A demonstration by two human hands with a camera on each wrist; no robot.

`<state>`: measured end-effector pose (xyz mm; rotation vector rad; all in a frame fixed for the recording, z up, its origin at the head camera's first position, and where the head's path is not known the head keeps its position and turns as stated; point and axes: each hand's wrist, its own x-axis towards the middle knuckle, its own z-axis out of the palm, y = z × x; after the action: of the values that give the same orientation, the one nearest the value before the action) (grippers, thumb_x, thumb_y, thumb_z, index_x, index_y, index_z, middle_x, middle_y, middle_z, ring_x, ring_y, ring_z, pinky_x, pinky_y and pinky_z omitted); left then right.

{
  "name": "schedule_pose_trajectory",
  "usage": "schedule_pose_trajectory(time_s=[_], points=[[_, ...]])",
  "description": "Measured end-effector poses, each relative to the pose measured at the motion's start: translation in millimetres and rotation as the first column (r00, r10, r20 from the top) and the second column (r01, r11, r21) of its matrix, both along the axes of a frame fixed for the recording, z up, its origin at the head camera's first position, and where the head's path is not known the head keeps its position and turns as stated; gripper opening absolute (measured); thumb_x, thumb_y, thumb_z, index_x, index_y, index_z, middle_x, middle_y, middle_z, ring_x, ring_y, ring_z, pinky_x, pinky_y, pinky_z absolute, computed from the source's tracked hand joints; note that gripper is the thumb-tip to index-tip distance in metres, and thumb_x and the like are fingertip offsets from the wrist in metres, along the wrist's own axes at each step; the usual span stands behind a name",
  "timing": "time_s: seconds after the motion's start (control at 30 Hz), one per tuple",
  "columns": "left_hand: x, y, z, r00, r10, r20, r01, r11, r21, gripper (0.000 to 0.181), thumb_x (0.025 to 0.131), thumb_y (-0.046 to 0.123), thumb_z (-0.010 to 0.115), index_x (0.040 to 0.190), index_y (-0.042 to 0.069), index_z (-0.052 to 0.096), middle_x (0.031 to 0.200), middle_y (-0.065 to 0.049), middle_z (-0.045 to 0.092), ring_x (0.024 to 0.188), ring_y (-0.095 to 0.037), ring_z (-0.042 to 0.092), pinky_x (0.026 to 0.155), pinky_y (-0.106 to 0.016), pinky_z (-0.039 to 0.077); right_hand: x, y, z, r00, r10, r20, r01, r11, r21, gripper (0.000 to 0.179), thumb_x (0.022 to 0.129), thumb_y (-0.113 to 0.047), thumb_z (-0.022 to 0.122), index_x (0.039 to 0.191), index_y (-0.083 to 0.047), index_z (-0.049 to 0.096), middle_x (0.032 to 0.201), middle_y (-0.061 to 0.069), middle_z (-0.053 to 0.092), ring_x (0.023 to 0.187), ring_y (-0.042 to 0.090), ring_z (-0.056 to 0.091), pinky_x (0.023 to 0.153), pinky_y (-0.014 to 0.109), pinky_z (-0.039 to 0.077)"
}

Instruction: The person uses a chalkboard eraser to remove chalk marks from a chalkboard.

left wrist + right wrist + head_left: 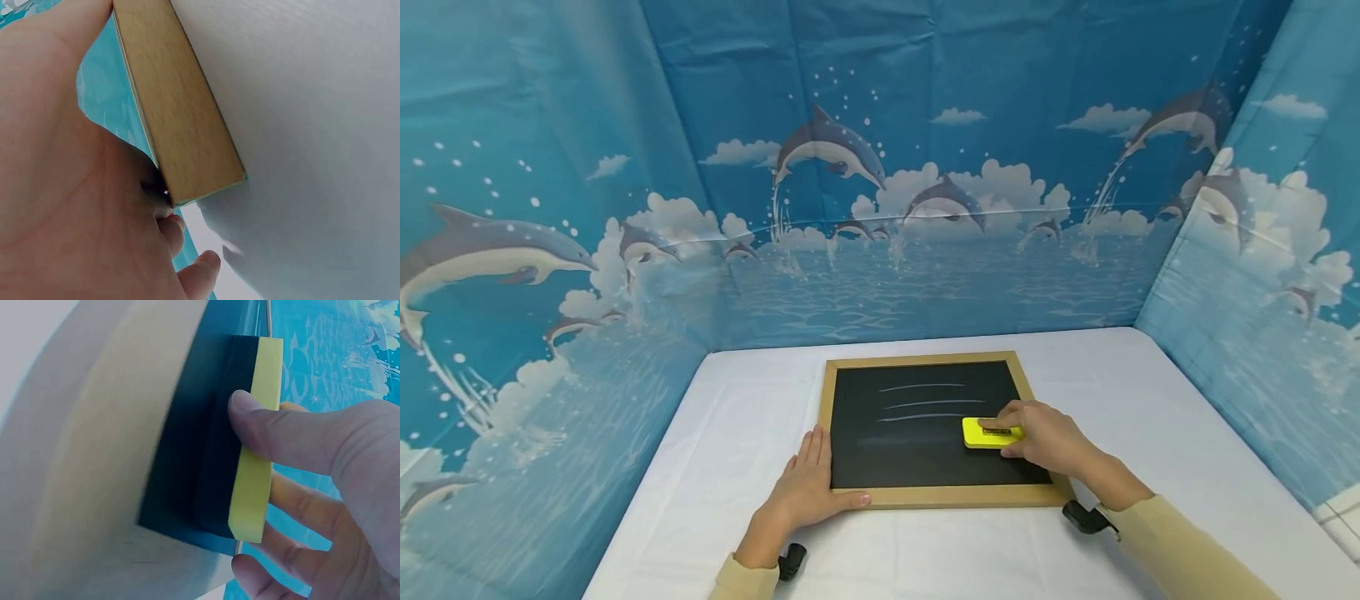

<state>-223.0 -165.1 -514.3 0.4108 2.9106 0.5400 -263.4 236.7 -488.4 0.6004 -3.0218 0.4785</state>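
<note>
Eraser (988, 439) near chalk lines (932, 402) on blackboard (910, 460)

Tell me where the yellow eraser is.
In the head view, the yellow eraser is in the right hand, right of centre on the chalkboard, below white lines.

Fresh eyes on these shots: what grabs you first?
Probably the bright yellow eraser, held in the right hand at the right half of the wood-framed blackboard, by the right ends of three pale strokes. Next, the dolphin-print backdrop filling the head view behind the white table. Then the left hand, resting at the board's near-left corner.
</note>
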Motion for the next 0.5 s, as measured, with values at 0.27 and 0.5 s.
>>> schedule_pose_trajectory(time_s=[0.27, 0.5], points=[[1.0, 2.0, 2.3, 1.000, 0.006, 0.004, -0.006, 1.000, -0.005, 0.133, 0.074, 0.081, 0.066, 0.158, -0.007, 0.012, 0.166, -0.024, 0.004, 0.152, -0.039, 0.006, 0.114, -0.062, 0.022, 2.7, 10, 0.9, 0.998, 0.058, -0.028, -0.059, 0.997, -0.041, 0.055, 0.079, -0.021, 0.088, 0.131, -0.030, 0.070, 0.120, 0.002, 0.066, 0.108, 0.029, 0.062, 0.089, 0.052, 0.052], [1.2, 0.1, 1.4, 1.000, 0.007, 0.006, -0.007, 1.000, 0.011, 0.134, 0.073, 0.082, 0.065, 0.158, -0.007, 0.013, 0.166, -0.024, 0.005, 0.152, -0.039, 0.007, 0.114, -0.063, 0.022, -5.1, 32, 16.6, 0.999, 0.032, -0.037, -0.034, 0.998, -0.052, 0.049, 0.082, -0.020, 0.085, 0.129, -0.026, 0.072, 0.126, 0.008, 0.066, 0.115, 0.035, 0.058, 0.091, 0.056, 0.049]])
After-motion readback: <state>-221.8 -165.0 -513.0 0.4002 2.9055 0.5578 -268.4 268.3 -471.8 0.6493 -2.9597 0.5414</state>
